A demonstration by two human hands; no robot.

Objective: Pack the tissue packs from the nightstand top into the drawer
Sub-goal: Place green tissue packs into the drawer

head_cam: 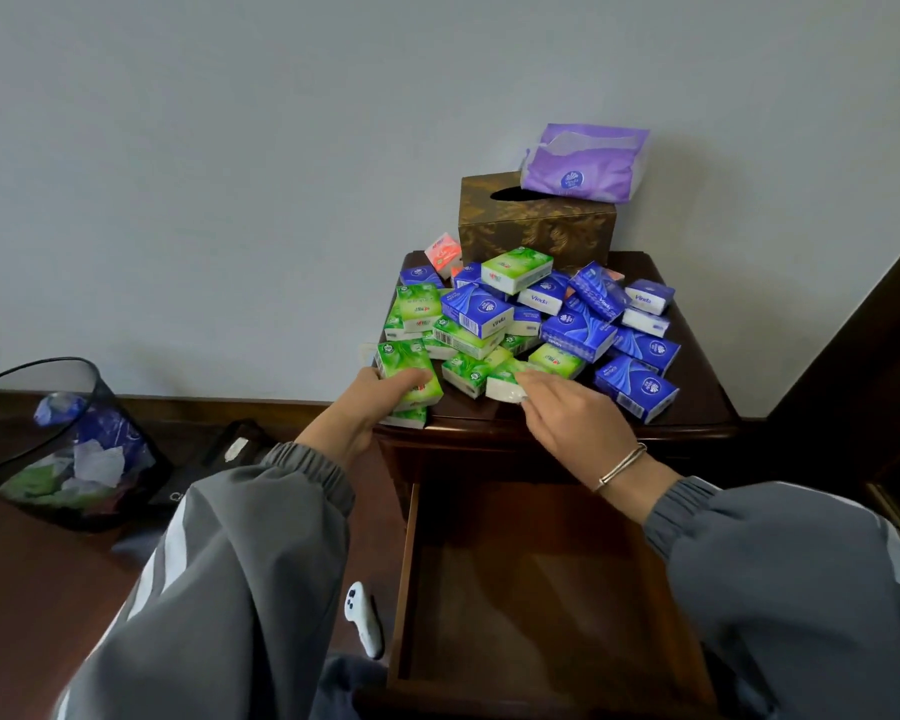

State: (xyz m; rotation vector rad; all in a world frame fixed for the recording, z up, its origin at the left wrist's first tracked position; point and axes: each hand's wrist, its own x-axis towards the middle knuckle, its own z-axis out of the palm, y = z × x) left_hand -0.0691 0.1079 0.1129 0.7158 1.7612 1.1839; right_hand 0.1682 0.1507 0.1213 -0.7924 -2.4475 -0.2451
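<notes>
Step in hand: first pick, both sides at once. The drawer [531,589] is pulled out below the desk [707,402] and shows only bare wood inside, so by my read nothing is packed yet. The tissue packs [489,314] sit in a loose heap of green and blue, plus a red one at the back, covering most of the desk top. The left grip [370,402] is closed round the left-edge green pack [411,371], thumb across its top, at the near left corner, where the pack overhangs the edge. The right grip [572,418] is reached over the front green pack [505,384], fingers nearly straight on top and thumb at its white end; can't tell if the pinch has actually closed. The next move calls for closing the right pinch, lifting both packs clear without dragging their neighbours (the heap is loose and leaning, and a nudge could tip packs off the front edge), then bringing them straight down and towards the body into the drawer. Laying them flat in rows from a back corner looks the better bet, as there are many packs for one drawer. The brown tissue box [536,226] and the purple soft pack [583,163] on it stand at the back against the wall; I'd take them as outside the job.
</notes>
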